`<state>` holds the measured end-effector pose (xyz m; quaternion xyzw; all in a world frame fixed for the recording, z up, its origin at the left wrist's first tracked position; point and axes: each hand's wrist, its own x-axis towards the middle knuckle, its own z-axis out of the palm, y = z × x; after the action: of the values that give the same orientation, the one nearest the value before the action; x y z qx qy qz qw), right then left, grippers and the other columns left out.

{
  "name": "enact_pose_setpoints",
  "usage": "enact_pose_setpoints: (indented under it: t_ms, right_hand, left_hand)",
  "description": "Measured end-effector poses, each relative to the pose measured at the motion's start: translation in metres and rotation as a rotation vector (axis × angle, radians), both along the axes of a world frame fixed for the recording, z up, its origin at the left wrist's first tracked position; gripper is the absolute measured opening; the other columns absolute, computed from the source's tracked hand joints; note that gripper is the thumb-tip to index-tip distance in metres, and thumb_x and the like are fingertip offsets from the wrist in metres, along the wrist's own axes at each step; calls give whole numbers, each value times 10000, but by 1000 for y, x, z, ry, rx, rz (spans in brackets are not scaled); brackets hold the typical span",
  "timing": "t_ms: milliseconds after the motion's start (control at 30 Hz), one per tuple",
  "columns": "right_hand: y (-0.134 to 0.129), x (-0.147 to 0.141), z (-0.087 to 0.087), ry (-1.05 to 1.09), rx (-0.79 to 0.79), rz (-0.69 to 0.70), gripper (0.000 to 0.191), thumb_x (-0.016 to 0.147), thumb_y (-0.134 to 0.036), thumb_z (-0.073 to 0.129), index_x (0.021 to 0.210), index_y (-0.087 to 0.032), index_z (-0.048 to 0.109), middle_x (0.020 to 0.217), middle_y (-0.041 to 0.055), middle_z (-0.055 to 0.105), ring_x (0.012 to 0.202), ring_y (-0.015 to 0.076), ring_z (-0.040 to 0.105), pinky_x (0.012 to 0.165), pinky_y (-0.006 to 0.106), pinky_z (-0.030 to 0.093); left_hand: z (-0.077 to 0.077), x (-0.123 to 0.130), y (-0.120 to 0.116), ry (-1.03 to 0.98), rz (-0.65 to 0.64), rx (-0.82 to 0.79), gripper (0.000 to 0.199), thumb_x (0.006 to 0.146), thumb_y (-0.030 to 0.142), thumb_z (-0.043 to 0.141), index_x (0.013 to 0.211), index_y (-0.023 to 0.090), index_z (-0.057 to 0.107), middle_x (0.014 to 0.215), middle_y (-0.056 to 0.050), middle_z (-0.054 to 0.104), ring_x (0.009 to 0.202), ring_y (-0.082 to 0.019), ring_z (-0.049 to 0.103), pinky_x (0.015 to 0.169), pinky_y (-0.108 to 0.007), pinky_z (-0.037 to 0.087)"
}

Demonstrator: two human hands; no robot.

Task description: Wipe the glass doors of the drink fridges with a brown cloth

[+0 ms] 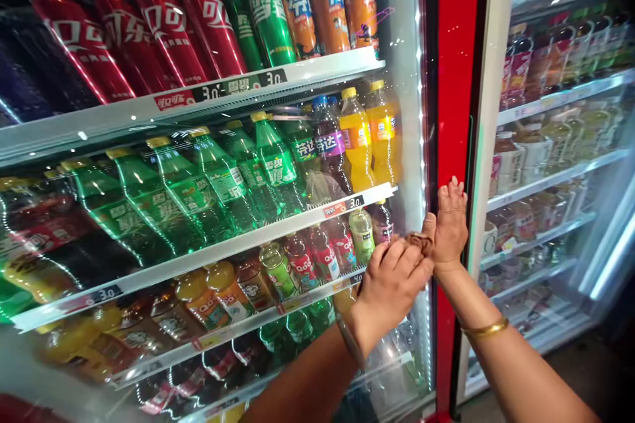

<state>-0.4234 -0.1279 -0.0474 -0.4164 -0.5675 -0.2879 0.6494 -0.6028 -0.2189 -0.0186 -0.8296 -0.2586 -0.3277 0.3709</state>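
Note:
My left hand (395, 281) presses against the glass door (414, 112) of a drinks fridge, its fingers bent over a crumpled brown cloth (421, 242). Most of the cloth is hidden under that hand; only a bunched edge shows beside the fingers. Close to its right, my right hand (450, 225) lies flat with straight fingers on the red door frame (459, 79). Its thumb reaches towards the cloth; whether it touches the cloth I cannot tell. A gold bangle (485, 328) circles the right wrist, and a band (350, 340) the left.
Behind the glass, shelves hold red cans (171, 33), orange cans (330, 6), green bottles (223, 172), orange soda bottles (356, 139) and small juice bottles (223, 287). To the right stands a second fridge (555, 145) with more bottles. A dark handle edge (469, 192) runs beside my right hand.

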Motion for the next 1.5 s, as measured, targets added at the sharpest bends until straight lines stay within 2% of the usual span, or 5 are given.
enact_pose_setpoints:
  t_ms: [300, 533, 733, 1200, 1500]
  right_hand:
    - [-14, -49, 12, 250, -127, -6, 649, 1069, -388, 290, 1689, -237, 171, 1749, 172, 188, 1647, 326, 121, 1254, 772, 129]
    - [-17, -54, -6, 186, -118, 86, 610, 1071, -383, 242, 1678, -333, 214, 1747, 105, 241, 1635, 314, 194, 1271, 764, 126]
    - [-38, -99, 13, 195, -157, 131, 681, 1059, -438, 341, 1695, -313, 134, 1765, 119, 121, 1642, 375, 94, 1261, 796, 31]
    - [-39, -103, 5, 204, -74, 180, 639, 1001, -439, 357, 1636, -467, 282, 1746, 2, 242, 1634, 286, 163, 1311, 654, 30]
    - [-42, -105, -1, 31, -11, 237, 616, 995, -473, 370, 1609, -425, 383, 1697, 0, 359, 1595, 336, 278, 1315, 672, 124]
  left_hand:
    - [51, -17, -1, -364, 115, 52, 365, 935, 391, 726, 1294, 343, 683, 1305, -10, 708, 1333, -256, 528, 1182, -477, 328]
    - [6, -24, -14, -207, 86, -20, 301, 920, 364, 706, 1219, 366, 733, 1282, 23, 711, 1276, -216, 560, 1093, -401, 393]
    - [44, -51, -21, -397, 185, 57, 303, 960, 397, 668, 1261, 387, 709, 1322, 30, 711, 1367, -225, 512, 1162, -439, 351]
    - [47, -92, -35, -453, 338, 16, 367, 974, 480, 627, 1340, 473, 663, 1420, 66, 670, 1472, -254, 455, 1191, -478, 362]
    - [8, -86, -35, -365, 152, 106, 253, 960, 373, 662, 1187, 448, 745, 1318, 107, 719, 1378, -168, 530, 1126, -376, 412]
